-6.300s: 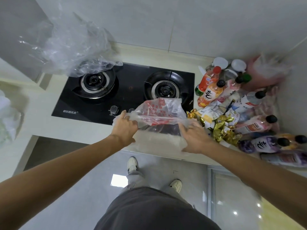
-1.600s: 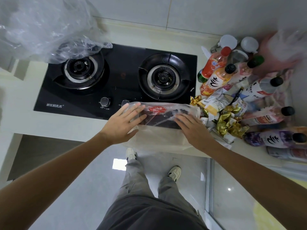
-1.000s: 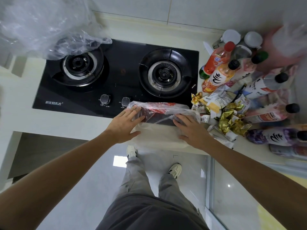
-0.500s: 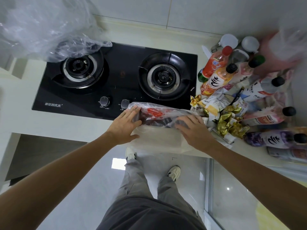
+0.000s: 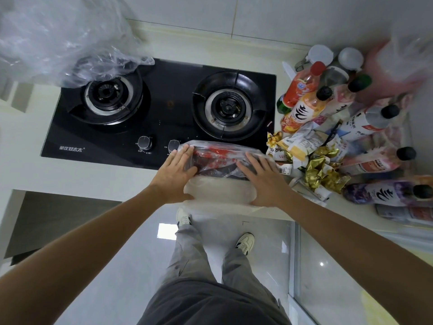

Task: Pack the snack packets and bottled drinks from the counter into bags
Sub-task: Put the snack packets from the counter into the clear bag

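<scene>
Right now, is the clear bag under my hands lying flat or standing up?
Lying flat. The clear bag rests on the counter edge, with the left hand and right hand pressing on it, fingers straight.

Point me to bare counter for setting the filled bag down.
Bare counter lies left of the left hand, in front of the hob. Another strip runs between hob and wall. Right of the right hand, snack packets and bottles crowd the corner.

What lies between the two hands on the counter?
In the head view, the clear bag of red-and-dark snack packets spans the gap; left hand and right hand press flat on its ends.
</scene>
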Motion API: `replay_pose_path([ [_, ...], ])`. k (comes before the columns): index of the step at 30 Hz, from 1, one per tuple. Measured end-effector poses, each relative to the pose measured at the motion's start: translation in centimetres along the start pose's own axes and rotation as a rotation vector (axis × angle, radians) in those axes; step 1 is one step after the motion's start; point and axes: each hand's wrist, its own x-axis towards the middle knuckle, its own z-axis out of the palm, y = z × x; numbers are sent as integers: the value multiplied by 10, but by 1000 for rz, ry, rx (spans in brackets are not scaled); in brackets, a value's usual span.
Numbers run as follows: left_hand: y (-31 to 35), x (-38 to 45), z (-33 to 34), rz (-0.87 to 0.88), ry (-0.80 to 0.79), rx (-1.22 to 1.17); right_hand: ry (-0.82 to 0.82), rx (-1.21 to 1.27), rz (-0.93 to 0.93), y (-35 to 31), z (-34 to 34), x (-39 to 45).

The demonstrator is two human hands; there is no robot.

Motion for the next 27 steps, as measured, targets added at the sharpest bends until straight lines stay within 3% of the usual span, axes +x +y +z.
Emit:
replay_pose_path([
  [7, -4, -7, -9, 21, 105, -30, 112, 105, -1, -6, -20, -4],
  [15, 16, -19, -46, 97, 282, -53, 580, 337, -41, -15, -52, -42],
  [23, 78, 13, -105, 179, 387, -107, 570, 343, 204, 27, -62, -96],
  [27, 123, 39, -125, 191, 343, -143, 515, 364, 359, 55, -53, -126],
])
